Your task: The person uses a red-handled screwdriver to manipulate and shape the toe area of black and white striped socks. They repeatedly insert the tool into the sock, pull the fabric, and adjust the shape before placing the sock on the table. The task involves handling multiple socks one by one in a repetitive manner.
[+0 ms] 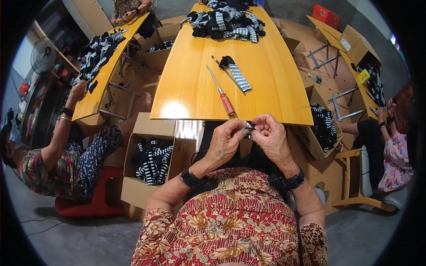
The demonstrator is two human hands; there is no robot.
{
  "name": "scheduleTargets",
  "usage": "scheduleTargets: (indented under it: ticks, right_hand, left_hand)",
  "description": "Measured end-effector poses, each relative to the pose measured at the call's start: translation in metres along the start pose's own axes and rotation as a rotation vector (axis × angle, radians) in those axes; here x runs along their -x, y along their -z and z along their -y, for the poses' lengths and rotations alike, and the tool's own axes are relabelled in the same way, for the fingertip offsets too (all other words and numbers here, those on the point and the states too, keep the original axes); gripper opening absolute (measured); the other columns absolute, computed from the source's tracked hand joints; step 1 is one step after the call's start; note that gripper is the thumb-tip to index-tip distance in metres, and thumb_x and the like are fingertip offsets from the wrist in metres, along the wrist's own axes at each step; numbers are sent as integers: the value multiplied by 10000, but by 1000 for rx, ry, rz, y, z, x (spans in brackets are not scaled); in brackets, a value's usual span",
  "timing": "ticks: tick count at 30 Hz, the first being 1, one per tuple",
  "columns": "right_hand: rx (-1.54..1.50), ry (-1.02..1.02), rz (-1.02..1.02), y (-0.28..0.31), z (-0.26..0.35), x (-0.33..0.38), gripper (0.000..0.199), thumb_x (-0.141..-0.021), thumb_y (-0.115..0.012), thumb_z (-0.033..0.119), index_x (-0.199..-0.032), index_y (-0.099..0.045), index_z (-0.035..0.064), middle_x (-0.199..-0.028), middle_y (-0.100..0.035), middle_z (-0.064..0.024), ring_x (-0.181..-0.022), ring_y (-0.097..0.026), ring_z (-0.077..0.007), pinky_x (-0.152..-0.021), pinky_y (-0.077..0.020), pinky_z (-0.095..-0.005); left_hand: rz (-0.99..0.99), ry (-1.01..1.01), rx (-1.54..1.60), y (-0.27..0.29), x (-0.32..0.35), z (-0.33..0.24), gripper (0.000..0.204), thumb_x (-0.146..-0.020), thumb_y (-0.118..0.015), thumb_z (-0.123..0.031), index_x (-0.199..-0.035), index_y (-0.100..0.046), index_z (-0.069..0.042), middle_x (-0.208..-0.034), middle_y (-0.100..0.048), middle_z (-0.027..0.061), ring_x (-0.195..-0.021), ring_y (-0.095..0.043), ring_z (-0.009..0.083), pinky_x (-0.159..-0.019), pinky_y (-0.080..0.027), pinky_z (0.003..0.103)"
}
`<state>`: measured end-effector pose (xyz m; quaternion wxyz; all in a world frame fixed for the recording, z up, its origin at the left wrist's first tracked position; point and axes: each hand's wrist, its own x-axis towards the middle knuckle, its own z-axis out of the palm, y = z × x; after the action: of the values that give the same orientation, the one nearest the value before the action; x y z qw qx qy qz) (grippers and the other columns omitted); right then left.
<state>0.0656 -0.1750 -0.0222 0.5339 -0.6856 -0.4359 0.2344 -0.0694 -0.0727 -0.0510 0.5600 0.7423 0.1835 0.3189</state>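
red-handled screwdriver [223, 96], carton of striped socks [152, 160]

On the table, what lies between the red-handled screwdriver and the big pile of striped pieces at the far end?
In the head view, one striped piece with a thin metal rod beside it lies between the screwdriver and the pile; the rest is bare table.

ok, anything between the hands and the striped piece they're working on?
Nothing visible. Both hands, left hand and right hand, already pinch the small striped fabric piece between their fingers, just off the table's near edge.
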Motion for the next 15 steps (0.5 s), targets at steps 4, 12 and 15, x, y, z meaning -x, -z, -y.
scheduleTargets:
  ticks: [4, 12, 15]
  right_hand:
    - [189, 30, 56, 0, -2, -5, 136, -796, -644, 63, -909, -636, -13, -731, -634, -62, -663, -578, -84, -593, -475, -251]
    - [-23, -84, 138, -3, -33, -19, 152, -820, -652, 108, -885, -660, -30, -736, -631, -42, -673, -574, -110, -629, -464, -256]
    - [-106, -20, 104, -8, -32, -12, 138, -846, -658, 117, -888, -668, -13, -751, -615, -3, -662, -540, -83, -615, -442, -236]
  left_hand:
    - [48, 95, 237, 1, -1, 7, 150, -946, -620, -171, -984, -654, -30, -805, -589, -43, -678, -462, 14, -587, -376, 177]
    - [177, 361, 594, 7, -2, 21, 140, -916, -654, -196, -910, -575, -81, -758, -543, -52, -661, -461, 22, -583, -368, 164]
    - [77, 251, 382, 8, -3, 25, 116, -912, -642, -165, -904, -552, -92, -759, -565, -33, -651, -494, 27, -573, -388, 167]
